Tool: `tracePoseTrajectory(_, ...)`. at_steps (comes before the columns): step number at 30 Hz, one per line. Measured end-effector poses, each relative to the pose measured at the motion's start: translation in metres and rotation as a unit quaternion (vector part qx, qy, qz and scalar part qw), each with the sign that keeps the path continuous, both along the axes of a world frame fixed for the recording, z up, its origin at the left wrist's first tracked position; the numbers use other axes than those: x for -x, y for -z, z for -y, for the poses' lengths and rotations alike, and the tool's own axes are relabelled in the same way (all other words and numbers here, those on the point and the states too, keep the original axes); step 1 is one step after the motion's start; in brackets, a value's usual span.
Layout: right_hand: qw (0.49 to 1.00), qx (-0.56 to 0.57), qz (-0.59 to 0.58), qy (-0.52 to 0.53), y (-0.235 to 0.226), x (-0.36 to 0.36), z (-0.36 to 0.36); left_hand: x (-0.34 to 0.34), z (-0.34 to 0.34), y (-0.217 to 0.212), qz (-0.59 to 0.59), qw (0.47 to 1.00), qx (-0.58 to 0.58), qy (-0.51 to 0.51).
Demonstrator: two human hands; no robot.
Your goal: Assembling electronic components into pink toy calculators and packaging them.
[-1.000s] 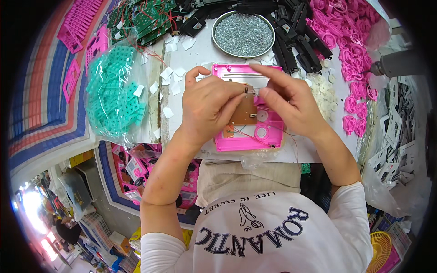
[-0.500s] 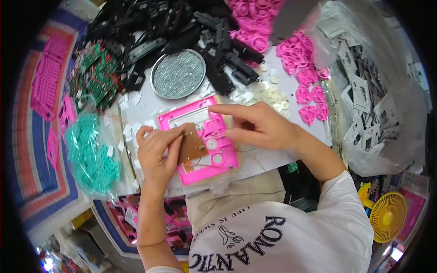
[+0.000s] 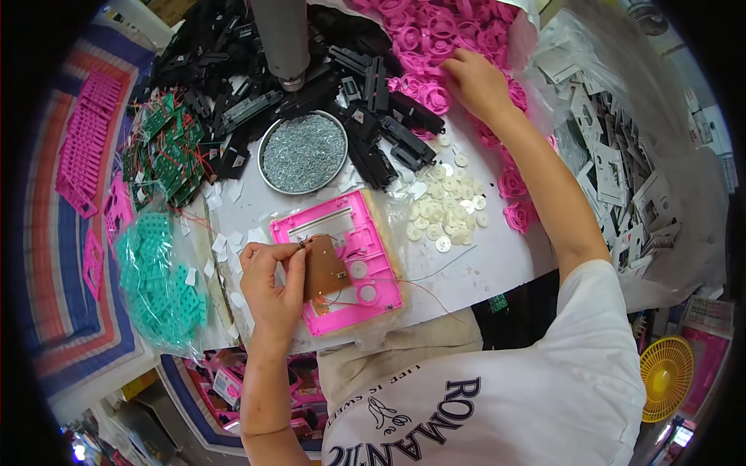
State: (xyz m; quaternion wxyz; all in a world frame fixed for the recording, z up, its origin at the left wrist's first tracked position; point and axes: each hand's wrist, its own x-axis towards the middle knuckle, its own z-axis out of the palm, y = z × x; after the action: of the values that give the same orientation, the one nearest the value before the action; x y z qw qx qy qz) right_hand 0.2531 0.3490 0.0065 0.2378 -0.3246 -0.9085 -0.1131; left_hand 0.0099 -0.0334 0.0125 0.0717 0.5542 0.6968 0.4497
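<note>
Two hands are working: the left hand point(image 3: 270, 281), nearly closed, is pinching the upper-left corner of a flat brown circuit board point(image 3: 324, 269) over a pink rectangular plastic case point(image 3: 353, 314), near the front edge of the white surface point(image 3: 505, 264); the half-curled right hand point(image 3: 478, 84) is touching pink plastic rings point(image 3: 420, 39), grip hidden. Probably light, stiff and brittle, the board is inviting an edge hold.

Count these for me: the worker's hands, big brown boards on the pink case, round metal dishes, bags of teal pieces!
Left hand and right hand: 2
Big brown board: 1
Round metal dish: 1
Bag of teal pieces: 1
Total: 5
</note>
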Motion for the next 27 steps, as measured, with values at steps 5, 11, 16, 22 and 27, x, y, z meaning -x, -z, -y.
tracePoseTrajectory(5,0.976,0.103,-0.152,-0.113,-0.041,-0.018,0.091,0.006,0.007,0.006,0.007,0.999,-0.018,-0.033)
tracePoseTrajectory(11,0.911,0.183,-0.130,-0.345,-0.042,0.020,0.237,0.007,0.001,0.017,0.194,0.981,-0.009,-0.027)
tracePoseTrajectory(16,0.911,0.162,-0.130,-0.356,-0.032,0.042,0.241,0.007,0.004,0.013,0.204,0.979,-0.014,-0.018)
tracePoseTrajectory(22,0.965,0.131,-0.129,-0.188,-0.018,-0.008,0.202,0.009,0.010,0.014,0.066,0.998,-0.022,-0.011)
tracePoseTrajectory(27,0.989,0.060,-0.130,-0.036,0.015,-0.073,0.145,0.008,0.005,0.018,0.031,0.997,-0.068,-0.006)
